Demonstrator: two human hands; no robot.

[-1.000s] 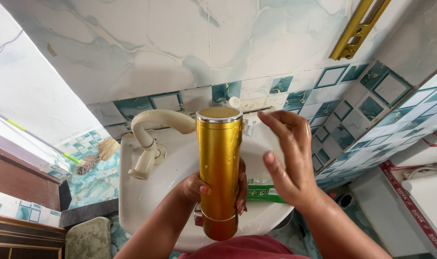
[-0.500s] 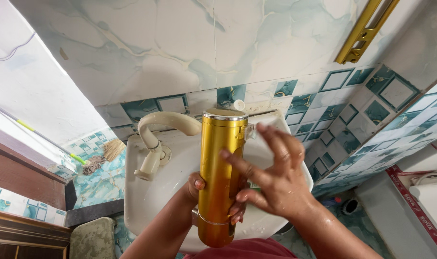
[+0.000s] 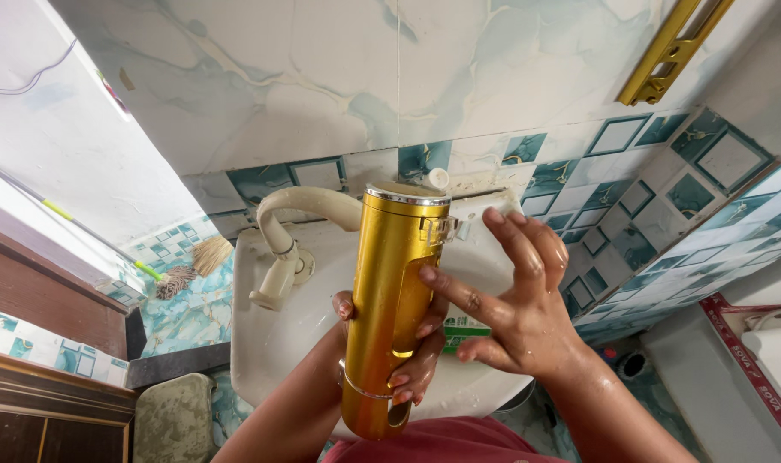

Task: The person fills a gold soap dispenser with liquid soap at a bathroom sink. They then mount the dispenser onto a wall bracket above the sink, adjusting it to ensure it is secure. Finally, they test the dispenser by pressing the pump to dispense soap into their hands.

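The left hand (image 3: pixel 403 356) has its grip wrapped around the lower half of a gold cylindrical flask (image 3: pixel 390 300), held upright over the white sink (image 3: pixel 262 343). The wet right hand (image 3: pixel 515 309), fingers spread and holding nothing, touches the flask's side just right of that grip. Washing looks midway; no water runs from the tap (image 3: pixel 292 223).

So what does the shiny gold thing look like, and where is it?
Look at the white sink under the tiled wall, with its curved cream tap. Right above the basin, the left hand grips a tall gold bottle, and the wet right hand touches its side. It is the only shiny metal cylinder there, with a silver rim on top.
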